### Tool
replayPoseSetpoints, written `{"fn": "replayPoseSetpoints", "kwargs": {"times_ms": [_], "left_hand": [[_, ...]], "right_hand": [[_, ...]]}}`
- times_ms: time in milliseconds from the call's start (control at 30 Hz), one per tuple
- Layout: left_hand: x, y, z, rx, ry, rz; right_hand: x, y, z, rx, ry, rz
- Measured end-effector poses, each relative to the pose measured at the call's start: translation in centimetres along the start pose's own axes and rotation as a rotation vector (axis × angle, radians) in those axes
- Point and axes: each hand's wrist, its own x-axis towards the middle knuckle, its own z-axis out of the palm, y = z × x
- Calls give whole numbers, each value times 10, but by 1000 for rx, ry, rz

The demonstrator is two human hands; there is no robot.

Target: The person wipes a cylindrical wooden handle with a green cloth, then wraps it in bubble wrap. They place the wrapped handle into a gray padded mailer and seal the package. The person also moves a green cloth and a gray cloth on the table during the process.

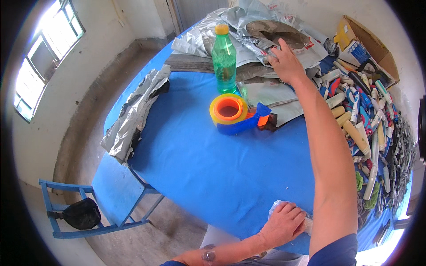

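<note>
My right hand (pixel 287 65) reaches over a pile of silver-grey plastic mailing bags (pixel 248 53) at the far side of the table. Its fingers are spread beside the dark open mouth of one bag, and I see nothing held in them. By the near edge, my left hand (pixel 284 220) is closed over a small bundle in whitish plastic wrap (pixel 273 206); most of the bundle is hidden under the fingers. Between the hands stands a blue and orange tape dispenser (pixel 233 128) with a yellow-rimmed roll. Just behind it is a green plastic bottle (pixel 224 63) with a yellow cap.
Used toothbrushes, tubes and handles form a large heap (pixel 362 113) along the right side. An open cardboard box (pixel 382 50) lies behind it. Crumpled silver plastic (pixel 136 113) rests at the table's left edge, above a blue chair (pixel 116 189) with a black bag (pixel 82 214).
</note>
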Motion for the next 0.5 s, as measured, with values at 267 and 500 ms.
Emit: {"fn": "replayPoseSetpoints", "kwargs": {"times_ms": [267, 500], "left_hand": [[-2, 2, 0, -87, -53, -58], [-1, 3, -4, -54, -38, -49]], "right_hand": [[41, 23, 41, -28, 22, -14], [-15, 12, -41, 211, 525, 69]]}}
